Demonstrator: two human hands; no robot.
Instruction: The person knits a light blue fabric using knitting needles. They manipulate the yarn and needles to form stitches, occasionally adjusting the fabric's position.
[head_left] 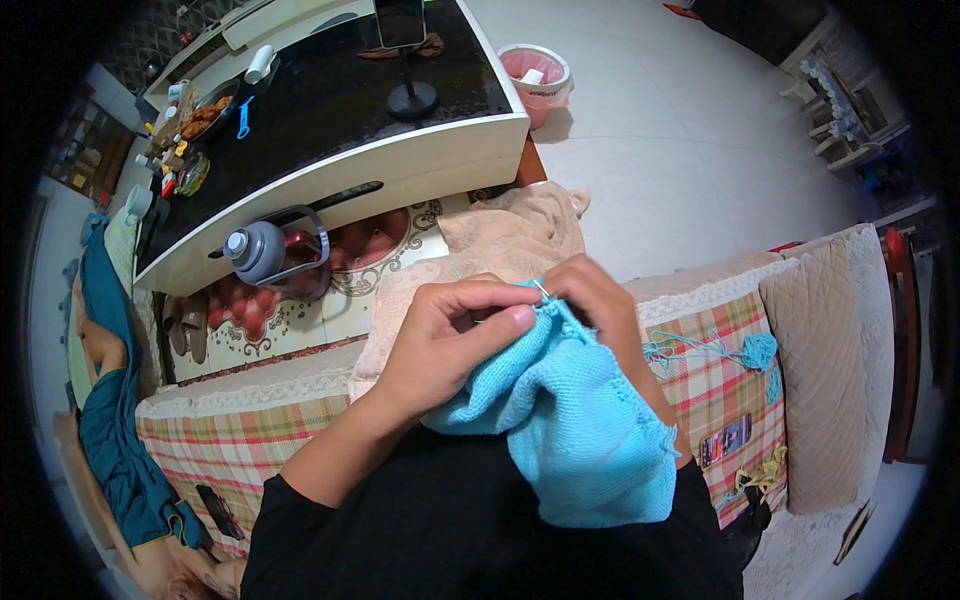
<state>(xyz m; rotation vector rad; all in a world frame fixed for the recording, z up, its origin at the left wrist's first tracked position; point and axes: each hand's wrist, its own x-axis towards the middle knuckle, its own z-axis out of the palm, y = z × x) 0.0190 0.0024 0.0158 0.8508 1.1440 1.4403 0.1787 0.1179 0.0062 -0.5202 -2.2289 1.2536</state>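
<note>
A light blue piece of knitting (590, 420) hangs from both my hands and rests over my lap. My left hand (450, 335) is closed, thumb and forefinger pinching the upper edge of the knitting. Curled over the other side of that edge is my right hand (598, 300), its fingers partly hidden behind the fabric. Between the fingertips a short bit of a thin, pale knitting needle (541, 290) shows; the rest of it is hidden. Blue yarn (690, 348) trails across the plaid seat at my right to a small ball of yarn (760, 352).
A phone (726, 441) lies on the plaid sofa cover at right, beside a brown cushion (815, 380). Ahead stands a black-topped table (330, 110) with a phone stand (412, 100). A grey jug (260, 250) is below it, a pink bin (540, 85) beyond. Another person (125, 430) reclines at left.
</note>
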